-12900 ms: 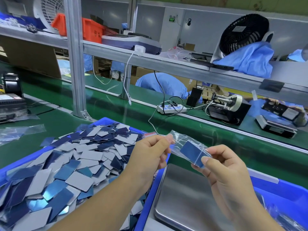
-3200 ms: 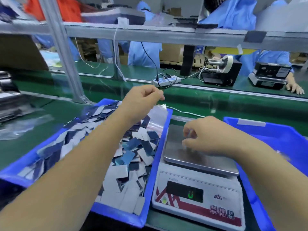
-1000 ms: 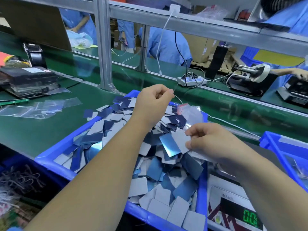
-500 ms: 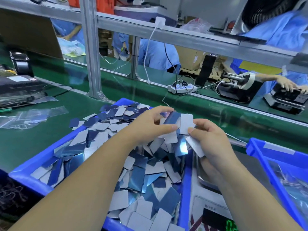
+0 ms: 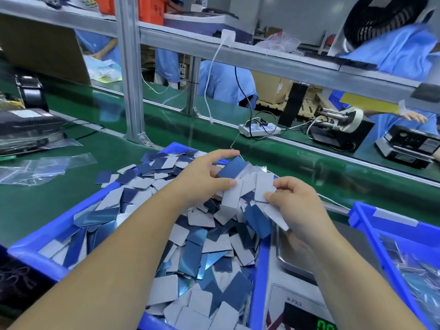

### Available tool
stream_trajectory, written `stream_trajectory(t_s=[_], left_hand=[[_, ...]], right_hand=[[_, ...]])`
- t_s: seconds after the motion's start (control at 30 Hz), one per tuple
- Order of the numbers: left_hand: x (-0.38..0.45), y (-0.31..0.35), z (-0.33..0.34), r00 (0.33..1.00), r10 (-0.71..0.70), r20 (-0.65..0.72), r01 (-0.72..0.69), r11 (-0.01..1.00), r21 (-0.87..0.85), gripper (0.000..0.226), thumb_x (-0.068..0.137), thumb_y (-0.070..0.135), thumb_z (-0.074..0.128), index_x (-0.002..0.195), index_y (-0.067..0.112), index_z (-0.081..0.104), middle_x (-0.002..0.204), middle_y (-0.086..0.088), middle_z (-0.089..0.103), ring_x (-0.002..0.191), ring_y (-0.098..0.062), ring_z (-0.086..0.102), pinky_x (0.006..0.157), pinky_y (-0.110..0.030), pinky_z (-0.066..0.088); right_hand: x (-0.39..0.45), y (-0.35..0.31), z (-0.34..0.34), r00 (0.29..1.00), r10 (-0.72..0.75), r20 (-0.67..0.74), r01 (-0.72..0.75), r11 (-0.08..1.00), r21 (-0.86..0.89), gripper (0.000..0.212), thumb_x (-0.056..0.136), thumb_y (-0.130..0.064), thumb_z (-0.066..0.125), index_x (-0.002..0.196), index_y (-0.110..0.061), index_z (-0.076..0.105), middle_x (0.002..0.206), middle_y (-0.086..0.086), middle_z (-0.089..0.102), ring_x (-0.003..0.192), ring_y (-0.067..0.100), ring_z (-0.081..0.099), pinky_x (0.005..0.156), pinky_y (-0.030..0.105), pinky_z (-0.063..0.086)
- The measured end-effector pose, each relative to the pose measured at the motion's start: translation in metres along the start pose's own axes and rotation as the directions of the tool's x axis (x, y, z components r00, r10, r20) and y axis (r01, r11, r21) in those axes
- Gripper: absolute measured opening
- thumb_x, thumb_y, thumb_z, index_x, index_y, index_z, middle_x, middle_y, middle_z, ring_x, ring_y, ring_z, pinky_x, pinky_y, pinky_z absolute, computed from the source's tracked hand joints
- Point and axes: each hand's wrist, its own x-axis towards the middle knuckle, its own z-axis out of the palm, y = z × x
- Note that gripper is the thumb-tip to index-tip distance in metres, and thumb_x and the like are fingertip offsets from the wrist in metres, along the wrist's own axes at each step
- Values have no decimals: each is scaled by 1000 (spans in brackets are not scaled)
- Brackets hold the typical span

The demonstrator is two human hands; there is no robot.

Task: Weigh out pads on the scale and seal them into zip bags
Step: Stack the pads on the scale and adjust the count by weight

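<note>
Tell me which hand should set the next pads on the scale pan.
Probably the right hand: it already pinches several pads and sits beside the scale pan. The left hand holds pads farther over the pad bin.

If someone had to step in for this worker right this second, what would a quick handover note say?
Left hand: holding a few pads, a blue one uppermost, above the pad bin; a clear zip bag shows just behind them.
Right hand: pinching several pads, grey sides showing, over the bin's right edge.
Scale: to the right of the bin; its pan, where visible, has no pads on it; the display is partly cut off.
Right bin: clear bags inside.
Done: pads gathered in both hands.
Left: weigh this batch, bag it, seal the zip.
</note>
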Motion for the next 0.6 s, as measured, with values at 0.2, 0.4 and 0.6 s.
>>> stream_trajectory(t_s=[0.2,0.4,0.6], left_hand=[[0,-1,-11,985,-26,-170,4,992,-129,53,90,5,68,116,52,62,96,-3,77,72,-17,71,64,-30,54],[-5,-2,3,997,-73,-10,73,965,253,39,89,16,64,103,52,69,110,9,70,90,-11,67,75,-24,49],[-7,0,17,999,-2,-36,16,912,410,37,91,29,67,124,46,63,125,28,53,113,8,49,92,-16,35]], right_hand=[[0,-6,-18,998,68,-17,-67,996,55,21,85,9,62,79,-10,66,75,15,67,66,29,62,71,45,51],[1,-10,-38,991,131,18,-132,977,167,26,87,9,59,72,-11,67,65,15,65,56,28,61,61,41,50],[3,-16,-72,988,143,-53,-135,982,133,14,87,11,57,87,0,66,76,19,69,56,25,66,42,27,48]])
